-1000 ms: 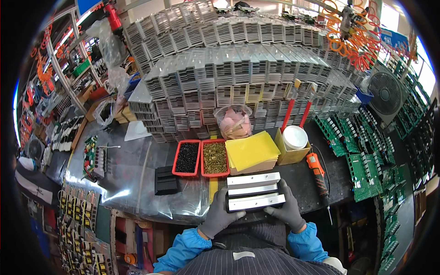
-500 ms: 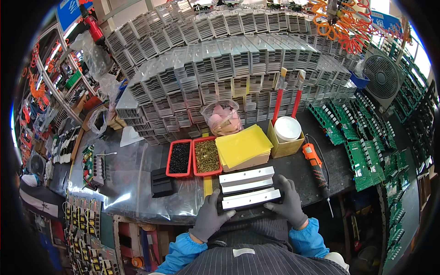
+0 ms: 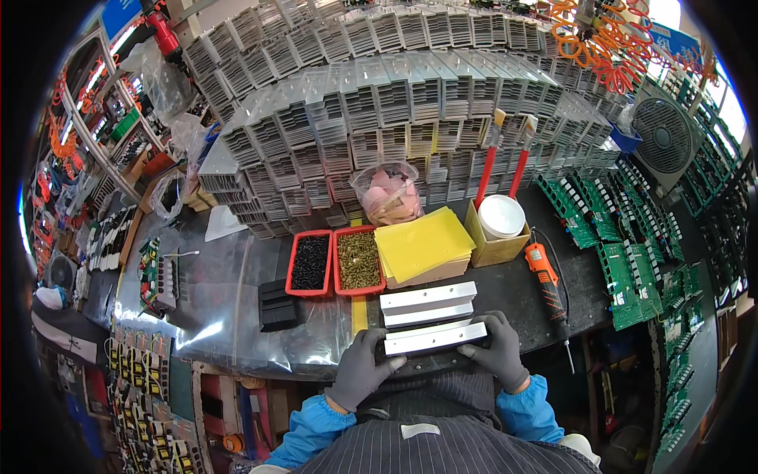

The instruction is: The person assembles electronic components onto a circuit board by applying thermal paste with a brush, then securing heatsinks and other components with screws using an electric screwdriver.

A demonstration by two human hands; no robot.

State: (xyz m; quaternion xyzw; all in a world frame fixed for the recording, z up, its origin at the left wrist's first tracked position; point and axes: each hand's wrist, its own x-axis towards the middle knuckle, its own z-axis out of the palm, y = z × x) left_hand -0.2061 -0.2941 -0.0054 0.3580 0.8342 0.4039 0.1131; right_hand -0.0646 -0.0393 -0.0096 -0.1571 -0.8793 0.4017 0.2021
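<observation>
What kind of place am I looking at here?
Most likely an electronics assembly workshop: there are rows of green circuit boards at the right, an orange-and-black power screwdriver, and red trays of small parts.

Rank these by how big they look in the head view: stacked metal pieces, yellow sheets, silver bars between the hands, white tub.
1. Stacked metal pieces
2. Yellow sheets and silver bars together: too alike to rank
3. White tub
</observation>
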